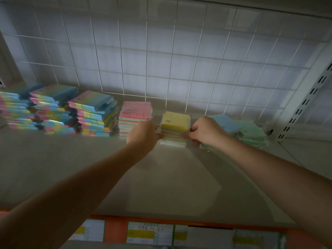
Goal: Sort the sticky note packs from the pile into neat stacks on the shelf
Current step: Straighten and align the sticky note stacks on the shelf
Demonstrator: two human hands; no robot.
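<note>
Both hands are on the yellow-topped stack [175,129] of sticky note packs, which stands on the shelf [161,177] toward the back, between the pink-topped stack [135,119] and the loose pile [240,132] of blue and green packs on the right. The left hand [142,136] has its fingers curled against the stack's left side, and the right hand [204,131] pinches its right side low down; each grip looks closed on the stack, squaring it up from both flanks.

These packs look light and fairly stiff, each a small block of paper in clear film. The film is likely slippery, so pack slides on pack, and a tall stack would shear sideways under a push from one side only. Holding it at the two opposite faces, low and level, seems the safest way, or else lifting one pack at a time by its edges.

Around it, three stacks of striped tab packs [59,112] fill the left of the shelf and lean a little unevenly. The pink-topped stack stands just beside the left hand, near enough that the knuckles could nudge it. The loose pile lies right behind the right wrist and could be dragged along. A wire grid [170,56] backs the shelf, and an orange label strip [150,232] runs along its front edge.
</note>
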